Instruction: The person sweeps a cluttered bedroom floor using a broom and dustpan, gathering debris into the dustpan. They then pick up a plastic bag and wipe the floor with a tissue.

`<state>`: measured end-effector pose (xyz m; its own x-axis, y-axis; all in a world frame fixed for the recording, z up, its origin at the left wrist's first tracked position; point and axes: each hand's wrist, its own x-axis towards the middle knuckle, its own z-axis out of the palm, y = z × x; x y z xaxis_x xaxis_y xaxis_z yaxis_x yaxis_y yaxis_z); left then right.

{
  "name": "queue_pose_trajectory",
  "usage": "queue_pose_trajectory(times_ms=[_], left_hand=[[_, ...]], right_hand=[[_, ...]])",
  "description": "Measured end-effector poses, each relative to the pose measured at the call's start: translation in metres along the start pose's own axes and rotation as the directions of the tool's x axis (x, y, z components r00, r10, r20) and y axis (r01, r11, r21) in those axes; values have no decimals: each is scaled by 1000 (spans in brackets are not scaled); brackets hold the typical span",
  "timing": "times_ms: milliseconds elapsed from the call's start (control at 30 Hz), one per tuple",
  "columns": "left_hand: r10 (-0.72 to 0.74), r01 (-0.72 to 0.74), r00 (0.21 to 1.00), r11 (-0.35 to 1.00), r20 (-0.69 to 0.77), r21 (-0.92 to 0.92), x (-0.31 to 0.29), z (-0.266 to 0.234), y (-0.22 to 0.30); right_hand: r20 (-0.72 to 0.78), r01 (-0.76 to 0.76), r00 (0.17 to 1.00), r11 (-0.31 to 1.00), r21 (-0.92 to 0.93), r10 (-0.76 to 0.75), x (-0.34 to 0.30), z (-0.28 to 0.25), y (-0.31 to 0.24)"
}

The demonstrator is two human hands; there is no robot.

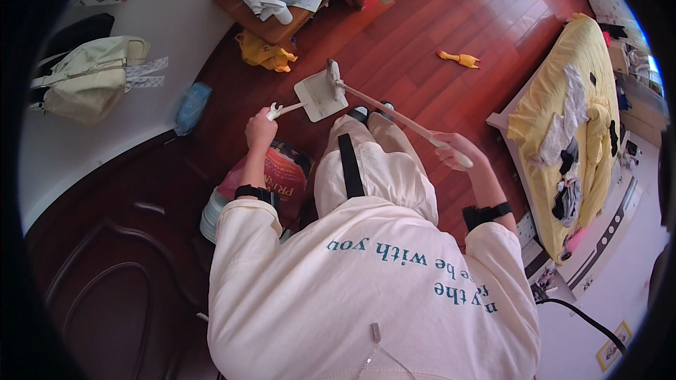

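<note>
Left hand (pixel 259 129) fist-closed on dustpan (pixel 320 96) handle; right hand (pixel 454 150) wraps broom (pixel 394 116) stick, head at 12. Both likely light, rigid plastic; grip handles.

Left arm was up and bent at the elbow, forearm rising from a pale rolled sleeve with a black band at the wrist, and the left hand (pixel 260 129) sat closed in a fist, knuckles toward the camera. Right arm reached out to the side and forward, black band on that wrist too, forearm bare. The right hand (pixel 454 149) was curled shut, thumb seemingly laid along the top, though the fisheye bend made the fingers hard to read. Both hands stood well apart, roughly level, torso leaning forward between them.
</note>
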<state>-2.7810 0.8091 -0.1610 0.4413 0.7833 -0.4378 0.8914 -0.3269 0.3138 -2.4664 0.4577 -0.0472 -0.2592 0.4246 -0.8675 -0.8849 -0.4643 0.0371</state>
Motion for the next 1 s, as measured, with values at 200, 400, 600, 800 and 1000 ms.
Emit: queue_pose_trajectory(times_ms=[200, 400, 600, 800, 1000], left_hand=[[6, -6, 1000, 1000, -6, -5, -1, 3, -4], [50, -50, 999, 999, -21, -5, 0, 4, -3], [44, -46, 998, 998, -40, -31, 3, 2, 4], [40, -34, 998, 993, 51, -115, 1, -10, 22], [30, -11, 998, 959, 64, -284, 2, -27, 54]], right_hand=[[-25, -39, 999, 965, 261, 47, -16, -39, 1], [-155, -56, 984, 984, 170, 83, 16, -60, 15], [-312, -25, 947, 947, -321, -81, 6, -46, 31], [-274, -28, 957, 916, -400, -91, -31, -38, 25], [-171, 106, 978, 990, -91, -121, -95, -81, 56]])
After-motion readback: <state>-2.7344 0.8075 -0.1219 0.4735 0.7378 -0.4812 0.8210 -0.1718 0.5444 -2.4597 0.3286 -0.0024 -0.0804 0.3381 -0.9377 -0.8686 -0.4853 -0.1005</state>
